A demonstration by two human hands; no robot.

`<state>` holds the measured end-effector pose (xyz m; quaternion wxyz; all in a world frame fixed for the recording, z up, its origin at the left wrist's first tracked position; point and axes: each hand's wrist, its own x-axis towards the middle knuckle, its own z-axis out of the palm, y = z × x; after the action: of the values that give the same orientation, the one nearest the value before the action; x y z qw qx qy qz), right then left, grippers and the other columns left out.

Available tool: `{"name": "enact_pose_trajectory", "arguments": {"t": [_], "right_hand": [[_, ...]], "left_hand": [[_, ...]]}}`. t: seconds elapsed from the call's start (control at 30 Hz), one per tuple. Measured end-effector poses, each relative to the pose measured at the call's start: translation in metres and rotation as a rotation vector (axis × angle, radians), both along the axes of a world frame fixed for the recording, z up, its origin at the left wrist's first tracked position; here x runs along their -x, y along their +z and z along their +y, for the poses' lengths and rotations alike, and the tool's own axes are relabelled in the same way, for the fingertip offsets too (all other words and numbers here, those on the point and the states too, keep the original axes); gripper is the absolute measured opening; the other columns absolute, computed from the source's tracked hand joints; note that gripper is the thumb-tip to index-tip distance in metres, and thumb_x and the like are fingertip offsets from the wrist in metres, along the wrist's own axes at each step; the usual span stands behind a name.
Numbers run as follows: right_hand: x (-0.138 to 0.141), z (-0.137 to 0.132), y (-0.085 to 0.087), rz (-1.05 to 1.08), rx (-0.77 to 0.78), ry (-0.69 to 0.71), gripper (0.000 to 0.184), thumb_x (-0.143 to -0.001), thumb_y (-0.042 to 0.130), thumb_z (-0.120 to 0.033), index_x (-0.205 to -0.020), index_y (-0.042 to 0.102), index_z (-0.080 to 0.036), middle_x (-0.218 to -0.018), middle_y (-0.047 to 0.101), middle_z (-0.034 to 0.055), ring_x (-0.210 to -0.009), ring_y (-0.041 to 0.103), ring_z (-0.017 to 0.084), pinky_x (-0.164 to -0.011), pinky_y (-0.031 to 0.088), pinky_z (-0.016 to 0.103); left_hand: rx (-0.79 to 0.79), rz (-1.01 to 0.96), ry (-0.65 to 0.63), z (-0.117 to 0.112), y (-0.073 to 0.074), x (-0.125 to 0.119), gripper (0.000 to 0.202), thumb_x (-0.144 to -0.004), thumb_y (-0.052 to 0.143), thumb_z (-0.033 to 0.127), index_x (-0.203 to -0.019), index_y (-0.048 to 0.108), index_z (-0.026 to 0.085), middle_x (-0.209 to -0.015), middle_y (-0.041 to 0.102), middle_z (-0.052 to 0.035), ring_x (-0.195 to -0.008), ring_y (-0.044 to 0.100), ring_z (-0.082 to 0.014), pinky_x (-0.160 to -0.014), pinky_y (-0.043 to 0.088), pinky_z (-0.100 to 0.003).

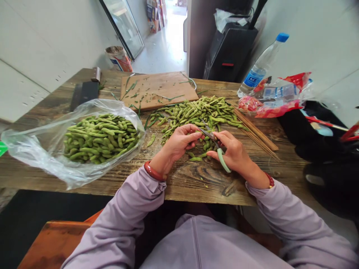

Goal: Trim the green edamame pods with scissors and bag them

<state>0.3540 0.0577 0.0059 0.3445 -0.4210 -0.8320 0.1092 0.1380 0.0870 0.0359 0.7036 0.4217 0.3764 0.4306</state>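
My right hand grips a pair of scissors with pale green handles. Their blades point up and left, reaching the fingertips of my left hand. Those fingers are pinched on what looks like a green soybean pod, mostly hidden by the fingers and blades. Just beyond both hands spreads a loose pile of green soybean pods, and a few single pods lie under and between the hands. To the left, a clear plastic bag lies open with many pods inside.
Behind the pile lies a wooden cutting board with green scraps. Thin wooden skewers rest right of the pile. Farther right are a water bottle and red-and-clear plastic packaging. A dark cleaver-like blade sits at the table's back left.
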Motion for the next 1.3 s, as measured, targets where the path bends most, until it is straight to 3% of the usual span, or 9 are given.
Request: {"name": "enact_pose_trajectory", "arguments": {"t": [0.27,0.57,0.83,1.07,1.17,1.3], "right_hand": [[-0.001,-0.002,0.006,-0.046,0.021,-0.014,0.042,-0.092,0.066,-0.047,-0.125,0.061,-0.022,-0.093,0.064,0.0068,-0.082,0.064,0.024,-0.072,0.056,0.037],[-0.001,-0.005,0.008,-0.079,0.031,-0.037,0.041,-0.092,0.066,-0.043,-0.127,0.063,-0.024,-0.103,0.070,0.0102,-0.091,0.070,0.028,-0.079,0.058,0.041],[-0.004,-0.002,0.009,-0.018,0.018,-0.054,0.041,-0.092,0.066,-0.044,-0.126,0.064,-0.020,-0.100,0.073,0.0114,-0.091,0.070,0.029,-0.080,0.058,0.043],[-0.005,-0.001,0.009,-0.015,0.026,-0.096,0.043,-0.091,0.066,-0.046,-0.129,0.062,-0.025,-0.098,0.072,0.0088,-0.091,0.070,0.029,-0.081,0.058,0.044],[-0.005,-0.001,0.010,-0.012,0.013,-0.117,0.042,-0.092,0.065,-0.048,-0.127,0.063,-0.025,-0.099,0.072,0.0092,-0.093,0.070,0.029,-0.082,0.058,0.044],[-0.005,-0.001,0.011,-0.017,-0.003,-0.122,0.042,-0.093,0.063,-0.049,-0.126,0.063,-0.022,-0.098,0.071,0.0100,-0.090,0.069,0.029,-0.081,0.057,0.043]], "left_hand": [[-0.024,0.036,-0.019,0.001,0.001,0.001,0.034,-0.064,0.088,0.035,-0.077,0.066,0.012,-0.070,0.068,-0.0015,-0.047,0.047,-0.0030,-0.042,0.025,-0.016],[-0.035,0.040,0.004,0.002,0.001,0.003,0.029,-0.070,0.083,0.033,-0.079,0.063,0.013,-0.070,0.065,-0.0005,-0.049,0.046,-0.0033,-0.042,0.024,-0.017],[0.010,-0.017,0.086,0.003,0.006,0.005,0.025,-0.078,0.074,0.031,-0.077,0.055,0.015,-0.072,0.063,0.0008,-0.052,0.051,-0.0043,-0.043,0.029,-0.015],[0.027,-0.004,0.085,0.006,0.008,0.010,0.023,-0.079,0.071,0.031,-0.081,0.053,0.017,-0.074,0.063,0.0004,-0.054,0.057,-0.0077,-0.044,0.033,-0.018],[-0.100,0.163,0.050,0.008,0.001,0.008,0.012,-0.081,0.067,0.025,-0.088,0.064,0.016,-0.067,0.059,0.0018,-0.051,0.051,-0.0075,-0.045,0.030,-0.020],[-0.548,0.668,0.062,0.010,-0.011,0.002,0.010,-0.085,0.064,0.021,-0.083,0.072,0.017,-0.072,0.065,-0.0025,-0.067,0.058,-0.0140,-0.066,0.044,-0.026]]}}
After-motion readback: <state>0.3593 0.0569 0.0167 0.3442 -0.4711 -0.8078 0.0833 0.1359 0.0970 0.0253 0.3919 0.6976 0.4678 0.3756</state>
